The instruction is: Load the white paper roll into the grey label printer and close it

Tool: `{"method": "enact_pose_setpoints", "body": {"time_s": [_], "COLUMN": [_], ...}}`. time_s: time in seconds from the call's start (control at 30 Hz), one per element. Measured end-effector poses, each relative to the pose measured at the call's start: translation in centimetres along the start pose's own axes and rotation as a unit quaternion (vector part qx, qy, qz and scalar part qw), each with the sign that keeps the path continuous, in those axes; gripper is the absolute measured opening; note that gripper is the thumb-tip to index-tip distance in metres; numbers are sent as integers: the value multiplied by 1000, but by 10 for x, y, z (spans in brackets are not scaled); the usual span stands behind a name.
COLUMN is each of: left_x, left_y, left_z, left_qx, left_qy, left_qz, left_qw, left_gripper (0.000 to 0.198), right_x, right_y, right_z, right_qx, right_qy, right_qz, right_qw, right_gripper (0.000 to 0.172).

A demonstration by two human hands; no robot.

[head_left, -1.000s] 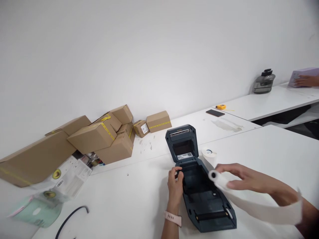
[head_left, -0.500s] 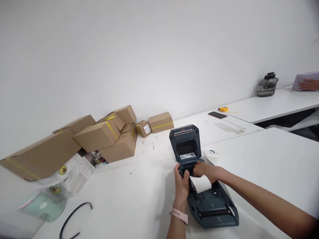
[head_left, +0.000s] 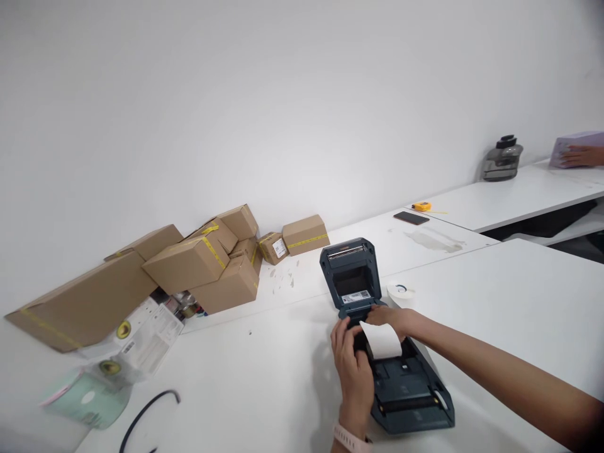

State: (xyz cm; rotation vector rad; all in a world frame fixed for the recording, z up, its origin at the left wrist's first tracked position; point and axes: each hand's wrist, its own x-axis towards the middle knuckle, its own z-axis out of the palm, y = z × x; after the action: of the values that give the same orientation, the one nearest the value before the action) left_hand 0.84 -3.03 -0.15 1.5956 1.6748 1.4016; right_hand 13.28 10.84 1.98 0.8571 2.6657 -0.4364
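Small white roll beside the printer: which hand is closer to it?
The right hand. It rests on the paper in the open printer, just in front of the small white roll. The left hand is farther away, on the printer's left side.

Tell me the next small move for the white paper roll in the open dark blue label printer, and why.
Probably draw the paper's loose end forward to the black roller. The white paper roll sits in the bay of the dark blue label printer, held by the right hand, the left hand beside it, and the lid stands open.
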Motion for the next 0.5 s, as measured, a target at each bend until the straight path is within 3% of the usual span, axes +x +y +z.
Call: {"method": "enact_pose_setpoints", "body": {"time_s": [0.1, 0.17, 0.27, 0.33, 0.4, 0.5], "left_x": [-19, -29, -44, -57, -72, -91], "left_y": [10, 15, 17, 13, 6, -3], "left_z": [-3, -2, 3, 8, 13, 16], "left_qx": [30, 57, 101, 128, 153, 180], "left_qy": [-19, -28, -6, 29, 52, 58], "left_qz": [61, 83, 141, 199, 245, 281], "left_qw": [998, 994, 985, 971, 956, 941], "left_gripper": [46, 36, 12, 13, 18, 19], "right_x": [-6, -19, -55, -81, -99, -98], "right_y": [-6, -8, -10, -10, -11, -6], "right_z": [-7, -17, -39, -58, -76, -99], "right_qx": [11, 34, 91, 133, 193, 267], "right_qy": [9, 38, 111, 179, 314, 548], "right_qz": [-18, -43, -93, -114, -114, -81], "right_qw": [1000, 998, 985, 968, 922, 788], "right_gripper": [28, 15, 4, 14, 30, 37]}}
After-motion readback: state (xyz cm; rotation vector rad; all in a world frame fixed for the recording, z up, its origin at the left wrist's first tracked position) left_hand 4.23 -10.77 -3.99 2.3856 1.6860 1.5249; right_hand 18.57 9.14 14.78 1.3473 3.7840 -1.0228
